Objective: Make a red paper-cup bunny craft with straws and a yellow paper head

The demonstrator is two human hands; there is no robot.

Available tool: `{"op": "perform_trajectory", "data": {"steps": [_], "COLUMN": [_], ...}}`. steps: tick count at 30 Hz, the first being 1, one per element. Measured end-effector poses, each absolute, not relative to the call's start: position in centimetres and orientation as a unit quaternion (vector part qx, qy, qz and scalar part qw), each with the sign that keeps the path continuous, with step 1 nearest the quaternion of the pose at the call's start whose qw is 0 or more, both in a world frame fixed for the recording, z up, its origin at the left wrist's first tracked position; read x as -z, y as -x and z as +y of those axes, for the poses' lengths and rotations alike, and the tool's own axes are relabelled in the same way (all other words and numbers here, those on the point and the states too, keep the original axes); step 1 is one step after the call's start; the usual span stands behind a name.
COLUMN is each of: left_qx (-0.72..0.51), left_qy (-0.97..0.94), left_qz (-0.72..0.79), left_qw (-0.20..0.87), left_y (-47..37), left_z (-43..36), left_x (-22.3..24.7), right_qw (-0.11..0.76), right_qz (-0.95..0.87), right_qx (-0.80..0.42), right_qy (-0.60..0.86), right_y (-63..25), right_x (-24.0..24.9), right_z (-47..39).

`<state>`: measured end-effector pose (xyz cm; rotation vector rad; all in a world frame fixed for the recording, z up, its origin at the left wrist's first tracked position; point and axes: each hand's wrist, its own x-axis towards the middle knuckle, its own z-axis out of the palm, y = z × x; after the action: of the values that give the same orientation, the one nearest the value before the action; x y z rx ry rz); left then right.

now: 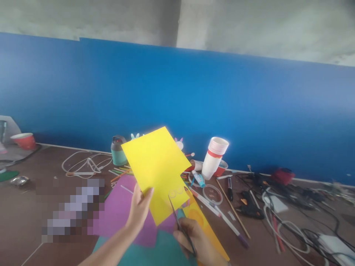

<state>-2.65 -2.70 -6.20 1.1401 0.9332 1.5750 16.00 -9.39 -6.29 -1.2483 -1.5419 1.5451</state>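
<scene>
A sheet of yellow paper (155, 162) is held up over the table by my left hand (140, 207), its thumb on the front and its fingers behind. Two small circles are drawn near the sheet's lower right corner, and a notch is cut from its right edge. My right hand (194, 236) grips a pair of dark scissors (184, 234). Their blades point up and to the left, with the tip by the left circle. Below the sheet lie purple paper (119, 207), teal paper (146, 253) and orange paper (205, 225).
A stack of white paper cups (212, 162) leans at the back, near a glue bottle (199, 179) and markers (205, 201). To the right lie a glue gun (249, 207) and tangled cables (288, 225). A teal and grey container (118, 153) stands back left; a red cup (24, 141) is farther left.
</scene>
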Motion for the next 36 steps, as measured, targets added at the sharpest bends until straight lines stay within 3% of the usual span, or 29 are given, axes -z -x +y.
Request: {"op": "perform_trajectory", "data": {"steps": [36], "left_qx": [-0.634], "left_qy": [-0.471], "left_qz": [0.369], "left_qw": [0.491], "left_y": [2.9], "left_z": [-2.3], "left_x": [6.0], "right_qw": [0.318], "right_qz": [-0.566], "right_qx": [-0.605], "right_qy": [0.462], "right_y": [-16.0], "right_x": [6.7], "right_z": [-9.6]}}
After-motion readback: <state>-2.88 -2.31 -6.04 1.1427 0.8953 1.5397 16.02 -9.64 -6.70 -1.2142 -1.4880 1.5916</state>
